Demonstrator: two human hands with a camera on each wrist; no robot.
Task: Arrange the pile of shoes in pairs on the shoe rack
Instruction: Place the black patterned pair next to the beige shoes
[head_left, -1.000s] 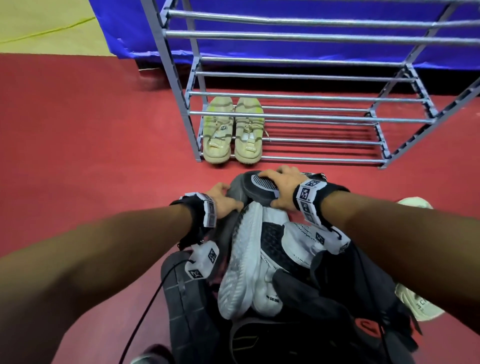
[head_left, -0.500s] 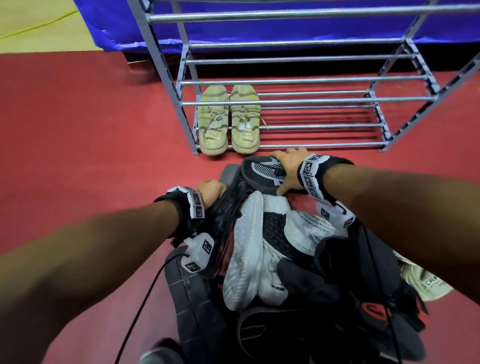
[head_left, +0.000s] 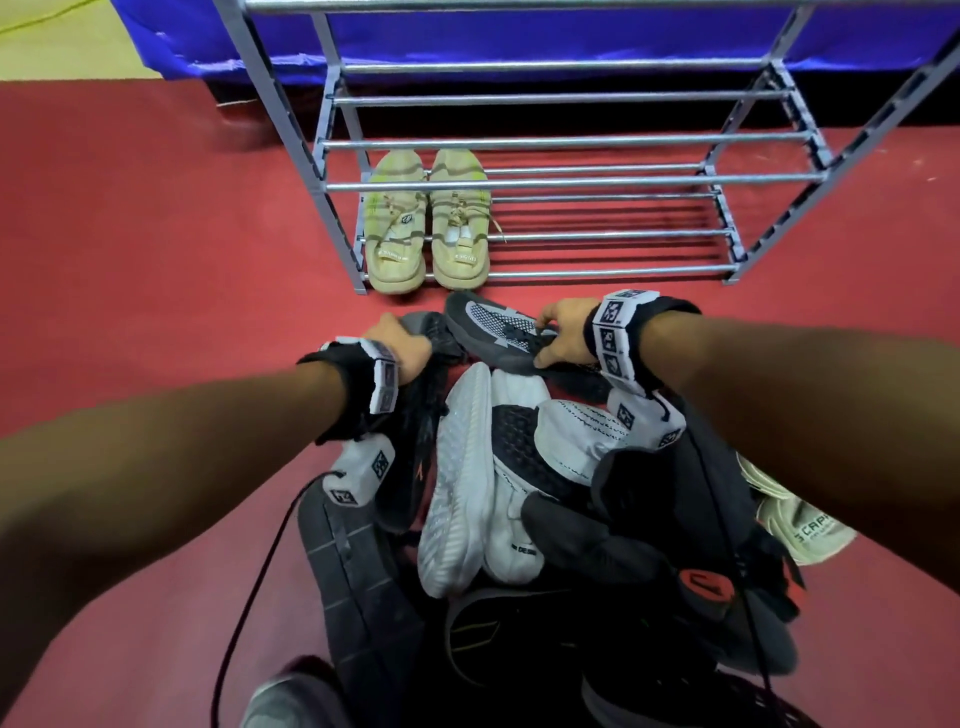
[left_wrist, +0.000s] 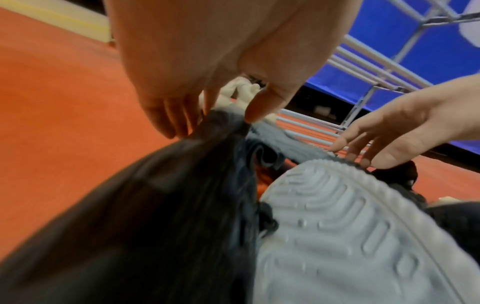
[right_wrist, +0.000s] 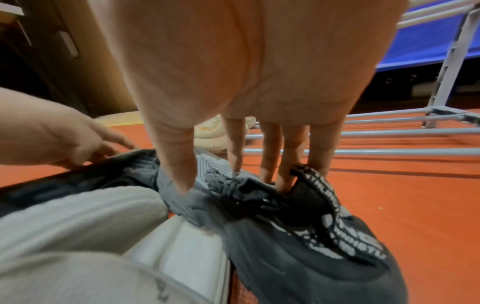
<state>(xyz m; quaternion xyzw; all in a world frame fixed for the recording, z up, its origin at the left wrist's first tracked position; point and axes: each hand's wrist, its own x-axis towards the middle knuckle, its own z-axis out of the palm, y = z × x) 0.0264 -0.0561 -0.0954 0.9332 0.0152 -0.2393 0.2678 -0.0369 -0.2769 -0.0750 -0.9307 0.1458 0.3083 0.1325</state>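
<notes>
A pile of shoes (head_left: 519, 467) lies on the red floor in front of the grey metal shoe rack (head_left: 519, 143). A yellow-green pair (head_left: 426, 223) stands on the left of the bottom shelf. At the pile's far end my right hand (head_left: 545, 338) grips a grey shoe with white mesh (head_left: 493, 325). Its thumb presses the grey shoe (right_wrist: 285, 236) on one side and its fingers curl at the collar. My left hand (head_left: 410, 343) pinches the upper edge of a black shoe (head_left: 421, 395), held between thumb and fingers (left_wrist: 182, 121).
A white-soled black-and-white shoe (head_left: 467, 467) lies on its side between my arms. More dark shoes and a white one (head_left: 800, 525) fill the near part of the pile. Red floor stretches to the left. A blue sheet (head_left: 519, 36) hangs behind the rack.
My right hand slid from the top of the grey shoe to its collar and now grips it. My left hand moved further along the black shoe towards the rack.
</notes>
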